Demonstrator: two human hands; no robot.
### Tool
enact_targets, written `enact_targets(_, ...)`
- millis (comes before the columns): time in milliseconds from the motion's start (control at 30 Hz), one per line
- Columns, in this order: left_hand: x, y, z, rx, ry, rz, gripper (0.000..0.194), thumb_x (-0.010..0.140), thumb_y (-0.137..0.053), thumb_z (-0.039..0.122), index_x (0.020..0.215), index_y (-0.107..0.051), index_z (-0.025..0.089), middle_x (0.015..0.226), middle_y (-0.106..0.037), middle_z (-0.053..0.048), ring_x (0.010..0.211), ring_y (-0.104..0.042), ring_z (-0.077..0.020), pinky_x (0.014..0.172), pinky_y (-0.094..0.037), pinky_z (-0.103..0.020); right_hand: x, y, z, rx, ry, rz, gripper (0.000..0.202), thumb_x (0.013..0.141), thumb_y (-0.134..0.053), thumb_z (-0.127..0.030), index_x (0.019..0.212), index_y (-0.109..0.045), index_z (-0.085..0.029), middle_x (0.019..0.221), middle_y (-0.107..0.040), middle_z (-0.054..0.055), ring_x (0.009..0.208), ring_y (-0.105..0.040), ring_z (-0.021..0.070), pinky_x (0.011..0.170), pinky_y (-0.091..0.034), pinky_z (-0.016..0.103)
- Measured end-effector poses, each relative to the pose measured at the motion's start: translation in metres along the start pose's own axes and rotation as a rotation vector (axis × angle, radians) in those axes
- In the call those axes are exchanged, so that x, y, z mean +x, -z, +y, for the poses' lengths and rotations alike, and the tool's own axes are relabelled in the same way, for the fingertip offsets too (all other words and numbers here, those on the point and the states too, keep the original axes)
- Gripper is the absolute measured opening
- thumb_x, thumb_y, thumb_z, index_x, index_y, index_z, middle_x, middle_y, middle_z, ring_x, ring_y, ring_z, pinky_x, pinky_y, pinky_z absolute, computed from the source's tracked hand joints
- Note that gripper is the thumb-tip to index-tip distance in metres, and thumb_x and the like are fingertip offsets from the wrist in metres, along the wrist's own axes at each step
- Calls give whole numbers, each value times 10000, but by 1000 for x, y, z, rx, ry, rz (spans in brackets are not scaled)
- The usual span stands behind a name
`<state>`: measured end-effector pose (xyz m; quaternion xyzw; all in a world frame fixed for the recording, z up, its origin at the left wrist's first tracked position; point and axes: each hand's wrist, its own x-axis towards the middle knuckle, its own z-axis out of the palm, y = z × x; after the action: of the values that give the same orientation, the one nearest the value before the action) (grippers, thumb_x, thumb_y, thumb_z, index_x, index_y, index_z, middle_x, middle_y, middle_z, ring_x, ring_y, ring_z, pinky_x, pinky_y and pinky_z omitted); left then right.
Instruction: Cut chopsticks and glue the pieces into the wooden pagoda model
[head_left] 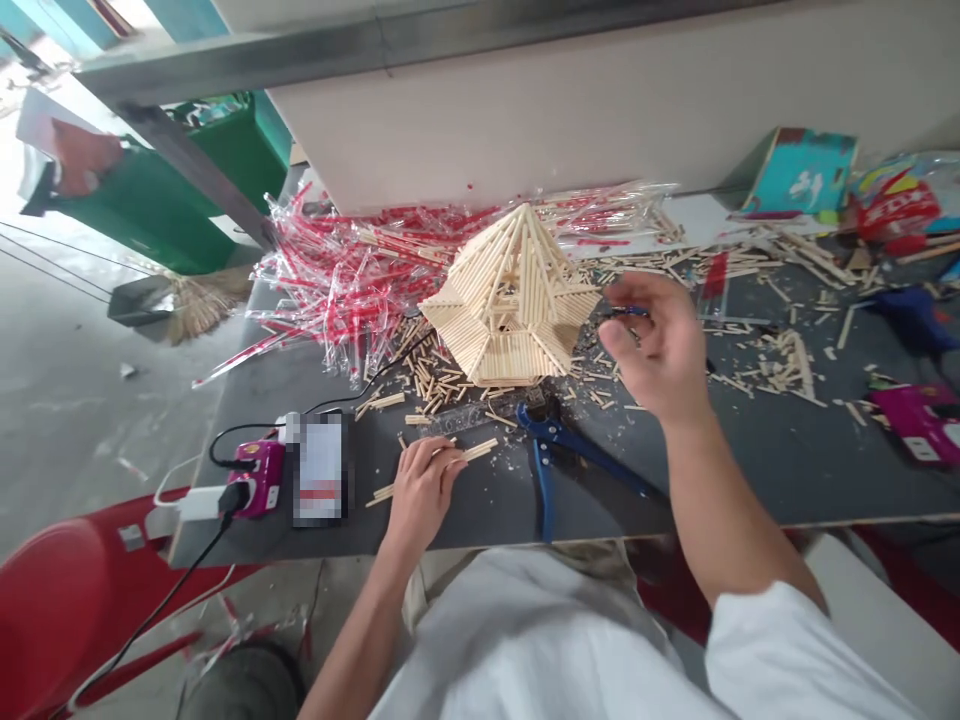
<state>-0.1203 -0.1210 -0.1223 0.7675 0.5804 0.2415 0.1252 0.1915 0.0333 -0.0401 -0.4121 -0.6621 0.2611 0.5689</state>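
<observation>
Two hands: left hand (421, 487) fingers pinch wooden sticks (457, 458); right hand (660, 350) fingers grip a dark pen (626, 312).

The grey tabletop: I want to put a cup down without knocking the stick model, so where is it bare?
Barest is the table's near edge right of the blue cutters, below the right hand. A smaller bare strip lies at the left, between the red wrappers and the pink power strip. Around the stick model and the left hand, offcuts crowd it.

Craft workshop, stick-littered table (750, 470), cutters (551, 450)
</observation>
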Motion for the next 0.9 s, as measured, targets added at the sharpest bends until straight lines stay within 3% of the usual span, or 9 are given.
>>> enact_targets(67,1,1,0,6,-1,-19,168,1043,-539,223,1111,-693,217,1182,-673,-92,1141,-619,-241,1003,-466,-419,-26,-5,10,-70,-29,15,728,836,-808,-364,1483,-480,-307,1328,-596,101,1238,-596,266,896,-592,408)
enact_targets(133,2,1,1,11,6,-25,165,1048,-526,222,1104,-681,211,1191,-666,-99,1147,-618,-248,1001,-461,-424,-50,-8,16,-92,-95,-16,766,837,-808,-357,1512,-450,-307,1336,-593,108,1249,-596,283,903,-600,429)
enact_targets(367,4,-1,0,15,8,-37,164,1052,-513,243,1101,-668,218,1238,-655,-98,1182,-597,-262,1004,-461,-441,-99,-2,-8,-386,-199,-105,324,950,-677,-332,1268,-635,-285,1287,-639,103,947,-679,255,915,-574,497)
enact_targets(533,6,-3,-2,30,3,1,168,1049,-503,260,1052,-665,214,1229,-655,-106,1165,-604,-271,1012,-469,-457,-142,13,-10,-494,-170,-60,219,961,-643,-266,1176,-652,-304,1191,-684,82,1121,-654,303,1001,-545,536)
enact_targets(633,4,-5,0,41,2,19,188,1052,-493,265,1047,-674,215,1194,-668,-104,1146,-615,-269,1009,-473,-449,-167,18,-4,-543,-105,-27,213,942,-658,-236,1134,-659,-329,1113,-703,70,1096,-649,319,995,-539,581)
enact_targets(900,-2,-7,6,106,-25,121,213,1052,-488,253,1047,-698,213,1186,-696,-97,1136,-618,-257,998,-447,-415,-178,18,2,-478,-33,-92,170,941,-651,-230,1095,-670,-299,1094,-711,72,1079,-638,308,1003,-536,559)
